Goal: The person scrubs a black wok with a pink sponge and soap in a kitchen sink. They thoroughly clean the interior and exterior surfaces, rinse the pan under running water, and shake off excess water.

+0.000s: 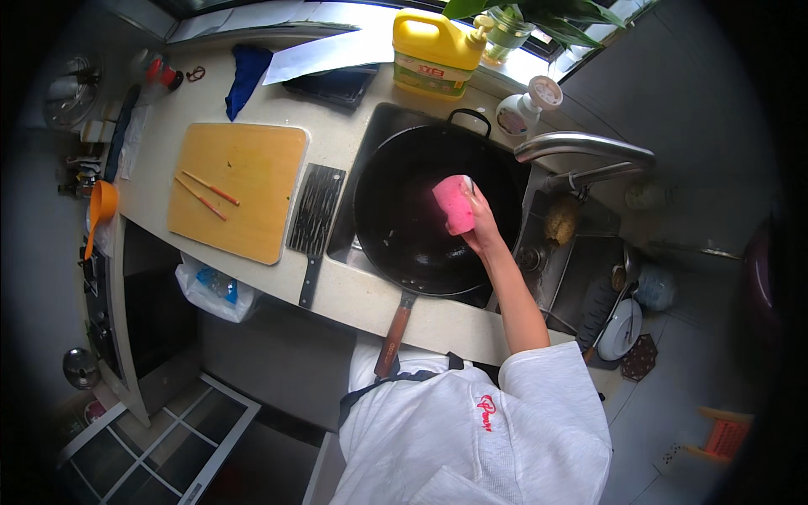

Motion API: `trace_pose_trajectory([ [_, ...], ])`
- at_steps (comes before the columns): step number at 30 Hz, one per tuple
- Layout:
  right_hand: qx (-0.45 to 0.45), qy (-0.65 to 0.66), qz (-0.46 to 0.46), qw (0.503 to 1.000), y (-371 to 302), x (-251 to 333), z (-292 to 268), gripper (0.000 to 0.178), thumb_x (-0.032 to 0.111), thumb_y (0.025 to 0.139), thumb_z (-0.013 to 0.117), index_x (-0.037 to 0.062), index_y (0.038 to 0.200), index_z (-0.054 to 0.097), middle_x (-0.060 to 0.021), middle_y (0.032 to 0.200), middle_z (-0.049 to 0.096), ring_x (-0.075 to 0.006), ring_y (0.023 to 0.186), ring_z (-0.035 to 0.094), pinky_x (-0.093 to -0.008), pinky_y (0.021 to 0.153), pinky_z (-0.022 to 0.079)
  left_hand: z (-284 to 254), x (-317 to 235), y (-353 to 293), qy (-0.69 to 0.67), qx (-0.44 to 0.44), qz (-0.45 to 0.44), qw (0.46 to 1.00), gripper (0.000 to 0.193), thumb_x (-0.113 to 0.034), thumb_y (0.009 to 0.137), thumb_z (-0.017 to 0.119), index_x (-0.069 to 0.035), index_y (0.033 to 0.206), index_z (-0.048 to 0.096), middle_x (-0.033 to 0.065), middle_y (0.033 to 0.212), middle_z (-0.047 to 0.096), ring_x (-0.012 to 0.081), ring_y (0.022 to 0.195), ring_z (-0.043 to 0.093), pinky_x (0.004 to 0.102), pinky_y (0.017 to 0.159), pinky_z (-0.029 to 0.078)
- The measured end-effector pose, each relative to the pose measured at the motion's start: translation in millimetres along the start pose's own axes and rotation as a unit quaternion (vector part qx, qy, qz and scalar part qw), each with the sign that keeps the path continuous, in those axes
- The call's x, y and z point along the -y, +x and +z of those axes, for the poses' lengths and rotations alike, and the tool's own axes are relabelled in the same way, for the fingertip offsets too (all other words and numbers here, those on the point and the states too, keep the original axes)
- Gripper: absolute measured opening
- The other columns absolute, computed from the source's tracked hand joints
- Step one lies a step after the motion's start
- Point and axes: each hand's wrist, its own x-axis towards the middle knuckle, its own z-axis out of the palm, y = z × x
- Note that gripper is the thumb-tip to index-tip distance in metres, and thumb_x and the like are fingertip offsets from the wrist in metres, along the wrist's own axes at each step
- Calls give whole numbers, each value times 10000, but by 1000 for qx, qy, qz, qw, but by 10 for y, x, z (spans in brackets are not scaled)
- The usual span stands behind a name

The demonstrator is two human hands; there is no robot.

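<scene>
A pink sponge (454, 202) is in my right hand (481, 220), whose fingers are wrapped round its right side. Hand and sponge are over the inside of a large black wok (404, 210); whether the sponge touches the metal I cannot tell. The wok rests over the sink (383, 118), its wooden handle (393, 337) pointing toward my body and a loop handle (470, 115) at the far side. A few pale specks lie in the wok. My left hand is out of view.
Left of the wok are a cleaver (316, 210) and a wooden cutting board (244, 210) with chopsticks (210, 189). A yellow detergent jug (433, 55) and white pump bottle (523, 111) stand behind. The metal faucet (589, 145) reaches toward the wok. A dish rack (589, 278) is at right.
</scene>
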Motion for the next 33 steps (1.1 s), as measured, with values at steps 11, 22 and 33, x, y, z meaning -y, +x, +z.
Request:
trace_pose_trajectory([
  [11, -106, -111, -129, 980, 8, -118, 312, 333, 398, 948, 523, 137, 1155, 535, -34, 942, 594, -156, 794, 607, -371, 646, 540, -1860, -2500, -108, 326, -30, 204, 923, 463, -326, 754, 673, -23, 1100, 621, 165, 1171, 595, 330, 1088, 568, 408, 928, 450],
  [22, -85, -45, 18, 995, 52, -362, 96, 360, 460, 947, 479, 126, 1083, 478, -64, 811, 542, -165, 562, 526, -286, 442, 458, 29, -3689, -407, 151, 166, 342, 913, 536, -506, 845, 597, 12, 965, 532, 230, 848, 651, 403, 860, 631, 445, 734, 485],
  [33, -17, 73, 22, 997, 437, -489, -144, 228, 360, 959, 510, 143, 1002, 456, -31, 769, 484, -128, 549, 444, -237, 435, 352, 243, -3769, -782, 155, 82, 319, 932, 426, -422, 800, 666, -9, 869, 588, 163, 749, 644, 333, 748, 648, 395, 681, 482],
])
